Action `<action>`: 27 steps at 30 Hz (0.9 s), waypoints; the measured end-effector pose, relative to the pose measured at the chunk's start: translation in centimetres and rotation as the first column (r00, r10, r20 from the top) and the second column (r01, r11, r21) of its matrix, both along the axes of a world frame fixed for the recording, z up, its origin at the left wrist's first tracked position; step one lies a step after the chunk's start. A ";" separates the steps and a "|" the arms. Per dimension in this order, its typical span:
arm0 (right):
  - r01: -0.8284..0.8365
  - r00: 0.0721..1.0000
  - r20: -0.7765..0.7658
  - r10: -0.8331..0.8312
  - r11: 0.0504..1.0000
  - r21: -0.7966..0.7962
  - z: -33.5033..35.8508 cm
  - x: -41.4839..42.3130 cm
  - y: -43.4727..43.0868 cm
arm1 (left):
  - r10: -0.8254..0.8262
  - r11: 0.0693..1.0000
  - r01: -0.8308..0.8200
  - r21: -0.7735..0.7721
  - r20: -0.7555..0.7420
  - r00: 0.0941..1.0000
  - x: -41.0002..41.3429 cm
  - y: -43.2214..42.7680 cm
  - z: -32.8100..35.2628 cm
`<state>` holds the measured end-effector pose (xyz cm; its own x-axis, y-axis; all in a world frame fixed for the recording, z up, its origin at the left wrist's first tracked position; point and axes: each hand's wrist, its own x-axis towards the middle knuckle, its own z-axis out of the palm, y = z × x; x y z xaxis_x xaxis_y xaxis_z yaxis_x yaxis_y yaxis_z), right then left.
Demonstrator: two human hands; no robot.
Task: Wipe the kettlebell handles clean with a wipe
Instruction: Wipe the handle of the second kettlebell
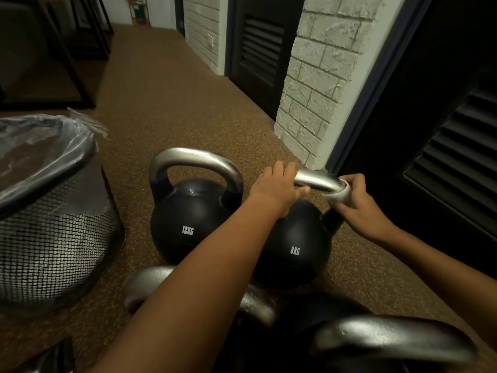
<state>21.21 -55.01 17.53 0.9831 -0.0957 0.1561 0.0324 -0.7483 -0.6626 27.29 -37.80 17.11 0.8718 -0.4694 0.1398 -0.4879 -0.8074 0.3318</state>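
I am partway through, on my reckoning: my work is on the 8KG kettlebell (293, 249), right of centre in the frame, on the speckled floor (166, 103). My right hand (352, 203) is closed around the white wipe (339, 193), which is wrapped over the right bend of its steel handle (316, 181). My left hand (277, 188) is clamped on the left part of the same handle, arm stretched out from the bottom of the frame, steadying it. The 12KG kettlebell (188, 222) stands just beside it at centre, its handle bare; I cannot tell whether that one is clean. More handles blur across the bottom edge, so I judge several may remain. A lined mesh bin (53, 224) waits at left.
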 end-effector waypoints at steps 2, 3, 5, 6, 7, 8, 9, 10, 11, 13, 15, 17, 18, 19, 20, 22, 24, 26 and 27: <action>-0.010 0.993 -0.110 0.032 0.981 0.196 0.2 0.0 -0.1 | -0.007 1.000 0.006 0.010 0.012 1.000 0.1 0.0 -0.1; 0.007 0.988 -0.153 0.032 0.969 0.248 0.1 0.2 0.0 | -0.010 1.000 0.009 0.009 0.018 1.000 0.1 0.0 -0.2; 0.019 0.989 -0.146 0.017 0.970 0.241 -0.1 0.5 0.4 | -0.008 1.000 0.008 -0.004 0.016 1.000 0.2 0.0 -0.4; 0.018 0.995 -0.099 -0.002 0.987 0.159 -0.3 0.8 0.5 | -0.008 1.000 0.008 -0.009 0.012 1.000 0.2 0.0 -0.4; 0.012 0.999 -0.043 -0.010 0.999 0.043 -0.6 1.0 0.5 | -0.007 1.000 0.007 -0.011 0.008 1.000 0.3 -0.1 -0.4; 0.002 1.000 0.007 -0.002 0.997 -0.081 -0.9 1.3 0.6 | -0.007 1.000 0.007 -0.009 0.013 1.000 0.4 -0.1 -0.5; 0.001 0.999 0.053 0.009 0.983 -0.182 -1.1 1.7 0.8 | -0.009 1.000 0.009 -0.005 0.021 1.000 0.5 -0.2 -0.7; 0.007 0.995 0.096 0.018 0.967 -0.253 -1.1 2.0 1.2 | -0.013 1.000 0.013 0.004 0.030 0.999 0.6 -0.2 -0.8; 0.018 0.988 0.151 0.031 0.950 -0.312 -1.1 2.5 1.5 | -0.014 1.000 0.013 0.009 0.031 0.999 0.7 -0.2 -0.9; 0.033 0.974 0.217 0.067 0.904 -0.427 -0.8 3.4 2.1 | -0.017 1.000 0.017 0.007 0.010 1.000 0.9 -0.2 -1.1; 0.014 0.974 0.205 0.095 0.880 -0.475 -0.1 4.1 2.3 | -0.033 0.999 0.033 0.036 0.019 0.999 1.0 -0.3 -1.1; -0.035 0.980 0.153 0.124 0.874 -0.485 0.7 4.5 2.6 | -0.027 0.999 0.026 0.038 0.011 1.000 0.9 -0.2 -1.0; -0.062 0.987 0.101 0.122 0.883 -0.465 1.1 4.6 2.5 | -0.012 1.000 0.012 0.019 -0.005 1.000 0.6 -0.1 -0.8; -0.073 0.995 0.039 0.097 0.910 -0.409 1.5 4.7 2.3 | -0.001 1.000 0.001 -0.004 -0.016 1.000 0.5 -0.1 -0.6; -0.061 0.998 -0.022 0.056 0.940 -0.335 1.8 4.9 1.8 | 0.004 1.000 -0.004 -0.024 -0.012 1.000 0.3 0.0 -0.3; -0.012 0.992 -0.125 -0.007 0.989 -0.150 1.8 5.1 0.6 | 0.000 1.000 0.000 -0.031 -0.005 1.000 0.1 0.1 -0.2; 0.043 0.982 -0.186 -0.039 0.999 0.020 1.4 4.9 -0.1 | -0.007 0.999 0.007 -0.033 -0.009 1.000 0.1 0.1 -0.1; 0.119 0.973 -0.199 -0.113 0.993 0.017 1.1 5.0 0.0 | -0.010 1.000 0.010 -0.023 -0.011 1.000 0.0 0.1 0.0; 0.149 0.971 -0.178 -0.158 0.987 -0.062 1.1 5.2 0.3 | -0.008 1.000 0.007 -0.020 -0.010 1.000 0.1 0.1 -0.1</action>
